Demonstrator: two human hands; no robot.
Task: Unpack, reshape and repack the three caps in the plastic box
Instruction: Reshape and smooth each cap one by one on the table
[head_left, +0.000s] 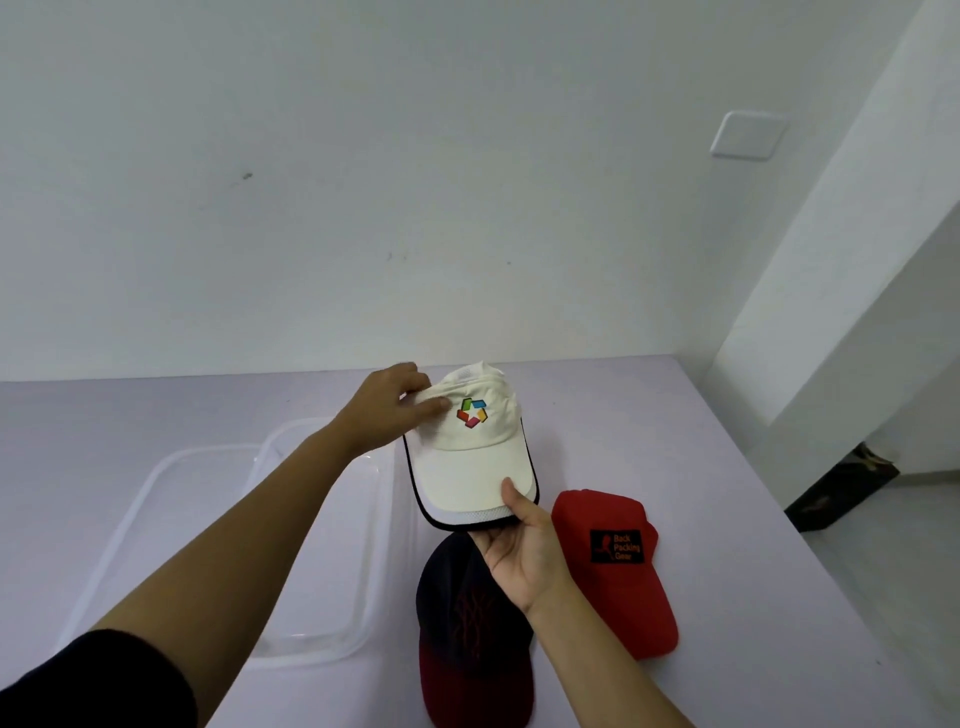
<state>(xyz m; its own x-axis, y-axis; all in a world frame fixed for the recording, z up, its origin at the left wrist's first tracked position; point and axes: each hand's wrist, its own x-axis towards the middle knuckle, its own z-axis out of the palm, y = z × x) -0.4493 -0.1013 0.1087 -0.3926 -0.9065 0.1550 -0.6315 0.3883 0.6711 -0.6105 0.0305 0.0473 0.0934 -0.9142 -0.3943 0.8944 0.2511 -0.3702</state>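
Pale lilac tabletop (675, 415) against a bare white wall, and all the action is above it. Right hand (524, 551) pinches the front edge of the brim, thumb on top, fingers underneath, closed firmly on the cream fabric baseball cap with the dark-trimmed brim and multicoloured star logo (470, 447). Left hand (395, 405) is up at the crown, fingers curled over the top and thumb pressed on the front panel beside the logo, also clamped on the cap. So it's held in the air between both hands, clear of the table, crown looking a little crumpled at the back.

Out from there: just below the right wrist lies the navy cap with a red brim (467, 618), flat on the table. Beside it to the right, the red cap with a black patch (618, 566), also flat. Over to the left sits the clear plastic box (332, 629), nothing visible inside, with its clear lid (171, 483) apparently alongside it.

My read: unpacking is done, all three are out. Reshaping looks under way on the cream one. Repacking hasn't begun.
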